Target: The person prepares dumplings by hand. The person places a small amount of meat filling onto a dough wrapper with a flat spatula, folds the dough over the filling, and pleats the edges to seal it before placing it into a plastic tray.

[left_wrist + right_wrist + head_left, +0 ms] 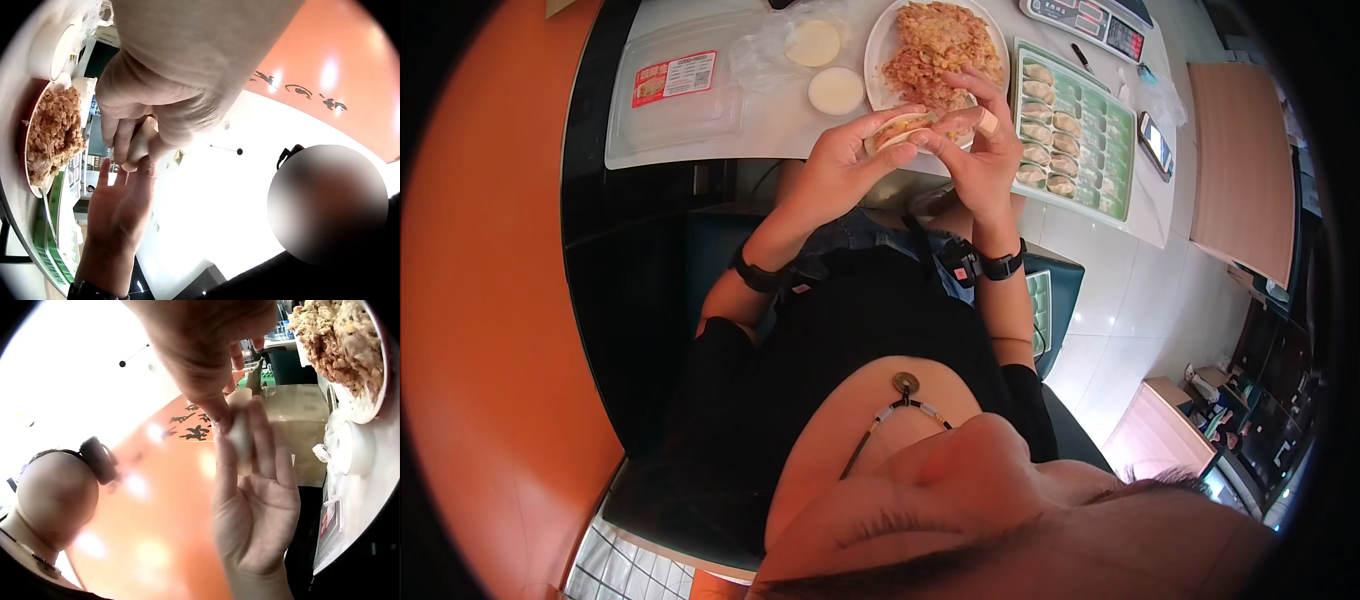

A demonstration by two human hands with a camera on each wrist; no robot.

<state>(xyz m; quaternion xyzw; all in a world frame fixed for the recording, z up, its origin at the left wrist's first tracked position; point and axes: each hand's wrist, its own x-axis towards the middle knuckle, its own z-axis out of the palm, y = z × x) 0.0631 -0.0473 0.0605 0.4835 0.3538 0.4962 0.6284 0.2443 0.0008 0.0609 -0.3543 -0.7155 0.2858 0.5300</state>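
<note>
A dumpling [897, 130] with its pale wrapper folded around the filling is held up between both hands, in front of the table's near edge. My left hand [845, 165] grips it from the left, thumb on the near side and fingers behind. At its right end, my right hand [985, 150] pinches the wrapper between thumb and forefinger, its other fingers raised. A bandage [988, 122] wraps one right finger. In the left wrist view the dumpling [142, 142] shows between both hands' fingers; in the right wrist view the dumpling [242, 440] is blurred.
Just beyond the hands stands a plate [874, 62] of minced filling [945, 50]. Left of it are round pale wrappers [837, 92] and a clear plastic box [625, 125]. On the right sit a green tray [1115, 150] holding several dumplings, a phone [1157, 145] and a scale [1090, 25].
</note>
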